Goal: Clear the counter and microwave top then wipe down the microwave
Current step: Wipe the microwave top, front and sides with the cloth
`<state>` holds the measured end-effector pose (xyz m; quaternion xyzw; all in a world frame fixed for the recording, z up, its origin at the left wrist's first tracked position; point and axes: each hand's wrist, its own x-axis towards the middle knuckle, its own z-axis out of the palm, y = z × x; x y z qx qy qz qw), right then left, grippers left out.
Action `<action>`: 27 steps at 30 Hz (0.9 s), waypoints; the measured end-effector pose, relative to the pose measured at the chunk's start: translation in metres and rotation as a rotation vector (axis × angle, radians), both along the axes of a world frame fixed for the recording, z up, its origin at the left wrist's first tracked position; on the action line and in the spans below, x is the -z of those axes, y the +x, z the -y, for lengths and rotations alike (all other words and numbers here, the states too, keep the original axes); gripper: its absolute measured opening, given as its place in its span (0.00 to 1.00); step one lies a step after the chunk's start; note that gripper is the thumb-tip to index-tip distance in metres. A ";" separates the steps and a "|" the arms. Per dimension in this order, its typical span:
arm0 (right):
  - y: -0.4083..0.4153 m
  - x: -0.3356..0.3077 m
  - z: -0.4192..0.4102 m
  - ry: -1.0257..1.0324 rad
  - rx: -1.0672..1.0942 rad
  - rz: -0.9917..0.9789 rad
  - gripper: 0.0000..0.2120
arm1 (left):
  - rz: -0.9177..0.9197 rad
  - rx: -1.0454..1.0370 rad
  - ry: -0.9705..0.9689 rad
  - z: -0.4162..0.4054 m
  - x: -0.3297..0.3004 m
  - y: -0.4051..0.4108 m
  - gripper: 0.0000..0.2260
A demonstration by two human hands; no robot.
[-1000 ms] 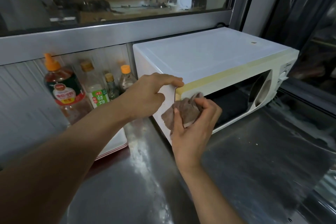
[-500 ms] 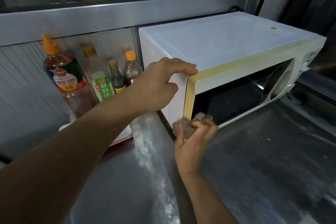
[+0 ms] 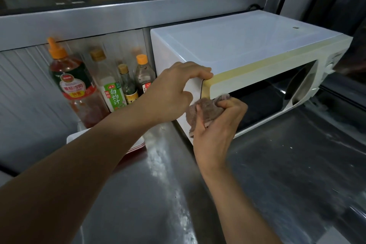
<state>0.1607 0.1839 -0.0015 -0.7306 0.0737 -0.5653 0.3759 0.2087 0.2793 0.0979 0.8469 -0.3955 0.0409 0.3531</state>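
Head view shows your right hand (image 3: 215,125) clenched round the bunched cloth (image 3: 206,111), now back up at the upper left corner of the door after dipping to its lower edge half a second ago. Your left hand (image 3: 174,93) keeps its grip hooked over the top front corner of the microwave (image 3: 247,45), steadying it on the worktop (image 3: 158,194). That up-and-down stroke suggests you're mid-wipe on the front; bottles (image 3: 111,85) stand beside it.

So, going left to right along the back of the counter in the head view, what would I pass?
Orange-capped sauce bottle → green-labelled bottle → small dark bottle → orange-capped dark bottle → left hand → cloth → microwave.
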 end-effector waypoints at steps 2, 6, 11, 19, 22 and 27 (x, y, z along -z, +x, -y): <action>0.005 0.015 0.001 -0.029 0.045 -0.009 0.20 | 0.013 -0.010 -0.008 0.000 0.001 -0.001 0.29; 0.002 0.063 0.002 0.002 0.016 -0.130 0.28 | 0.036 -0.036 -0.036 0.001 0.005 -0.004 0.28; -0.009 0.119 0.005 -0.037 -0.033 -0.342 0.30 | 0.054 -0.057 -0.097 0.005 0.011 -0.007 0.26; -0.022 0.120 0.011 -0.002 -0.072 -0.424 0.23 | 0.063 -0.092 -0.089 0.008 0.009 -0.013 0.25; -0.020 0.079 0.013 0.099 -0.141 -0.273 0.21 | 0.086 -0.124 -0.056 0.010 0.007 -0.016 0.24; -0.011 0.006 0.011 0.177 -0.153 -0.046 0.17 | 0.107 -0.111 0.001 0.012 -0.002 -0.016 0.22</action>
